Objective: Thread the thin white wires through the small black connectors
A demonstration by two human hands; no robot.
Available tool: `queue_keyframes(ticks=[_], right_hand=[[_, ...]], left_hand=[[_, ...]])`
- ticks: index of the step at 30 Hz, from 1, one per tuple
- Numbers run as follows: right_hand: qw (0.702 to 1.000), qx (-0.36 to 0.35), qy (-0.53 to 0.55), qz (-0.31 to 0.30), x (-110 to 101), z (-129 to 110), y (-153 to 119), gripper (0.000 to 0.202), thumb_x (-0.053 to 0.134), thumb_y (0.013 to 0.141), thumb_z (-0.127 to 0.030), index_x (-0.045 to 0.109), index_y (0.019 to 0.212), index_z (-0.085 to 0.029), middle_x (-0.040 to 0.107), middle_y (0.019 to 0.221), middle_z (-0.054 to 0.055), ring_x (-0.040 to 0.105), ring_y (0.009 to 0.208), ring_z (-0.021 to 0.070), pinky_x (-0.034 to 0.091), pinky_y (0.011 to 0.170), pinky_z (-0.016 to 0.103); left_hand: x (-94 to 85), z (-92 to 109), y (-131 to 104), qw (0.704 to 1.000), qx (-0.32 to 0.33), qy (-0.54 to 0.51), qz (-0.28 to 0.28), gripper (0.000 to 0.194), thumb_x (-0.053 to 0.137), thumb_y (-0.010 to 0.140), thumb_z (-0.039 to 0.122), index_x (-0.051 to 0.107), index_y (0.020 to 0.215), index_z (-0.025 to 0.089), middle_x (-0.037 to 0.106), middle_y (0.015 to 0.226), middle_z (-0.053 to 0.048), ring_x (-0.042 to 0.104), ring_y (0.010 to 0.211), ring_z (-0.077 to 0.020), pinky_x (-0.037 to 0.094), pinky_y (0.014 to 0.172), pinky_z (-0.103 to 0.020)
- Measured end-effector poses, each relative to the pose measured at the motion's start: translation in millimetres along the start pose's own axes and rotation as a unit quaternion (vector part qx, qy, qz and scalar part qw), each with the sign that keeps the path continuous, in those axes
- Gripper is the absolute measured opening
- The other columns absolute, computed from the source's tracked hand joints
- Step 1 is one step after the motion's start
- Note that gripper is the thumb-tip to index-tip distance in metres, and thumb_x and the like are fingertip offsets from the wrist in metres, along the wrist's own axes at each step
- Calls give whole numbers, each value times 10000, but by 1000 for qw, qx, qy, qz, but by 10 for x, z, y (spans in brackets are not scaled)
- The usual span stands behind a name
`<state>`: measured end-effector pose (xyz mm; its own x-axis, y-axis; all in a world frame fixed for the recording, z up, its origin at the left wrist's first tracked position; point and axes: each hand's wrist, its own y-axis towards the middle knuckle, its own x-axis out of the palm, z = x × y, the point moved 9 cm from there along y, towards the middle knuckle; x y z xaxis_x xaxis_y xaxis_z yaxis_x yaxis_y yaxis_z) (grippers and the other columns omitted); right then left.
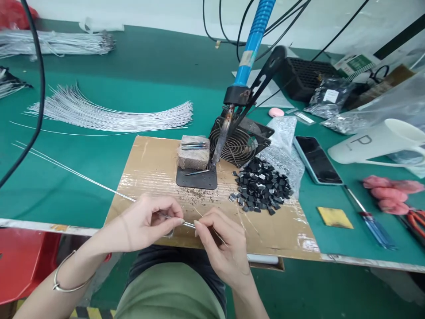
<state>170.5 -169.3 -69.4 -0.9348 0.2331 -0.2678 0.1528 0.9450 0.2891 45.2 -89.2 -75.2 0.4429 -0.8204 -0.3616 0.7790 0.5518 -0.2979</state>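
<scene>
My left hand [149, 223] is closed in a pinch on a few thin white wires [83, 178], which trail off to the left over the table. Close beside it, my right hand [224, 243] pinches the short wire ends between thumb and forefinger. A fine strand, perhaps solder wire [222, 239], runs through the right fingers. Beyond the hands, a soldering iron [223, 133] hangs tip-down from a blue holder, over a dark plate [195, 180] with a grey block [193, 158]. Small black connector-like pieces [265, 188] lie heaped to the right.
Cardboard [149, 155] covers the work spot on the green table. A fan [235, 146] stands behind the iron. Many white wires [116, 118] lie at the left. On the right are a phone [317, 160], a white mug [375, 141], a screwdriver [373, 223] and a yellow sponge [335, 217].
</scene>
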Motion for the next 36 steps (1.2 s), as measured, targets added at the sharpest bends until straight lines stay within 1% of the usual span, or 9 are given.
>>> queue_keyframes(ticks=[3, 6, 11, 14, 19, 23, 25, 30, 36], right_hand=[[999, -37, -38, 2, 8, -39, 8, 214, 535, 992, -82, 546, 813, -198, 506, 730, -13, 474, 659, 127, 358, 596, 272], [997, -58, -57, 9, 7, -47, 15, 213, 530, 984, -56, 535, 825, -198, 493, 733, -12, 462, 672, 133, 353, 603, 277], [997, -50, -40, 41, -24, 4, 2, 219, 537, 972, -36, 551, 826, -198, 508, 725, -15, 463, 670, 130, 361, 602, 272], [997, -36, -37, 66, -61, 44, -12, 226, 543, 970, -34, 563, 815, -197, 538, 725, -18, 483, 669, 123, 370, 606, 264], [996, 8, -21, 89, -124, 146, -36, 217, 571, 981, -72, 605, 807, -197, 560, 727, -24, 508, 663, 114, 367, 593, 256], [980, 84, 18, 178, -280, 288, -91, 296, 564, 1021, -164, 607, 731, -202, 514, 640, -41, 480, 583, 107, 359, 557, 259], [972, 107, 36, 206, -318, 324, -111, 331, 565, 1030, -204, 608, 702, -205, 508, 609, -46, 477, 555, 104, 368, 547, 256], [972, 111, 31, 206, -300, 293, -104, 272, 563, 1027, -231, 731, 814, -219, 602, 663, -27, 545, 575, 107, 416, 550, 246], [968, 132, 80, 196, -238, 300, -122, 219, 591, 1010, -235, 798, 940, -236, 650, 715, -5, 585, 587, 115, 476, 560, 244]], left_hand=[[59, 83, -9, 998, 17, 62, 25, 222, 526, 1014, 335, 675, 954, 181, 584, 700, 18, 438, 581, -118, 323, 543, -245], [128, 175, -6, 993, 47, 98, 48, 233, 500, 1025, 289, 673, 909, 184, 590, 690, 5, 483, 642, -139, 350, 590, -245], [193, 36, 64, 997, 17, 12, 69, 281, 540, 996, 344, 671, 814, 173, 561, 663, 2, 444, 587, -126, 347, 542, -235], [192, -30, 120, 996, 14, -22, 87, 255, 578, 955, 328, 681, 789, 164, 532, 657, 6, 411, 567, -117, 320, 514, -233], [187, -20, 194, 993, 31, -40, 103, 234, 605, 922, 284, 692, 750, 152, 507, 625, 16, 352, 531, -100, 261, 472, -231], [158, -42, 214, 990, 31, -79, 115, 202, 624, 930, 288, 703, 803, 151, 570, 630, 14, 383, 504, -93, 280, 466, -235], [140, -54, 211, 988, 31, -95, 121, 184, 639, 928, 278, 704, 810, 153, 602, 642, 9, 416, 506, -94, 304, 473, -235], [125, -48, 203, 983, 47, -122, 131, 158, 646, 942, 235, 712, 818, 163, 654, 693, -2, 544, 608, -108, 413, 564, -216], [113, -72, 199, 979, 42, -136, 143, 150, 661, 944, 245, 711, 827, 167, 647, 682, 9, 528, 611, -101, 404, 560, -207]])
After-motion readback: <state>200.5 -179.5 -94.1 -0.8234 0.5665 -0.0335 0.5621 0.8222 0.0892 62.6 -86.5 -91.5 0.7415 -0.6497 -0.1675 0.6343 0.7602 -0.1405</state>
